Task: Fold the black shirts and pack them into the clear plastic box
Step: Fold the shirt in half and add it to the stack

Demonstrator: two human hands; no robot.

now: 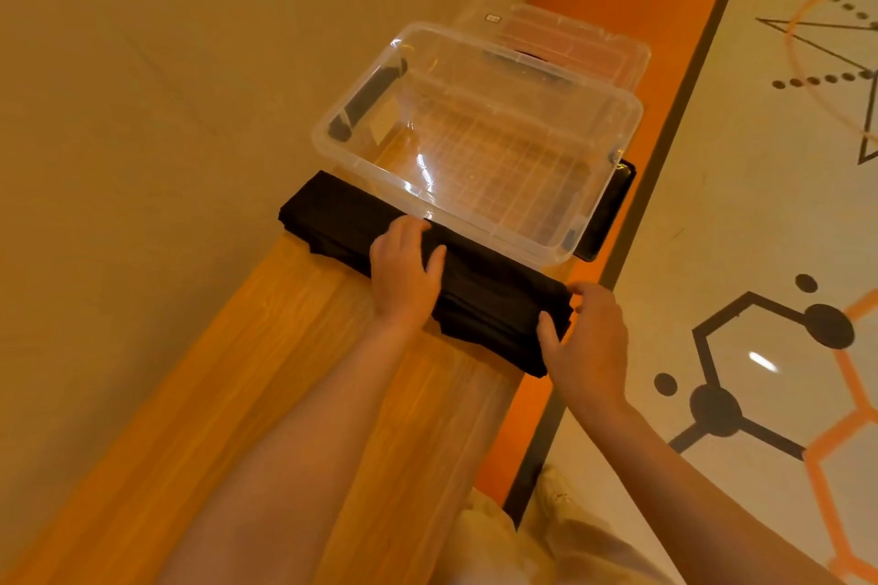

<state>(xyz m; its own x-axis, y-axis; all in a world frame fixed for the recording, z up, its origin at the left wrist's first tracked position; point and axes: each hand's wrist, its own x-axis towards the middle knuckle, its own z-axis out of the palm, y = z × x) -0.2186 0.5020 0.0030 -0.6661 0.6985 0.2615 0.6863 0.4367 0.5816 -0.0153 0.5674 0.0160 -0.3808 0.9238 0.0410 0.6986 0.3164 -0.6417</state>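
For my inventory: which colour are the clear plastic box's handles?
Black handles, best seen in the head view.

Both bare forearms are reaching forward over the table [294, 347]. The left hand [404, 271] is lying palm down on the middle of the folded black shirt [494, 295], fingers together and thumb spread. The right hand [589, 337] is gripping the shirt's right end, thumb on the near edge and fingers curling over the far corner.

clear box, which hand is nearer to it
Left. The left hand rests on the folded black shirt with its fingertips almost at the clear box front rim; the right hand grips the shirt's right end, farther back.
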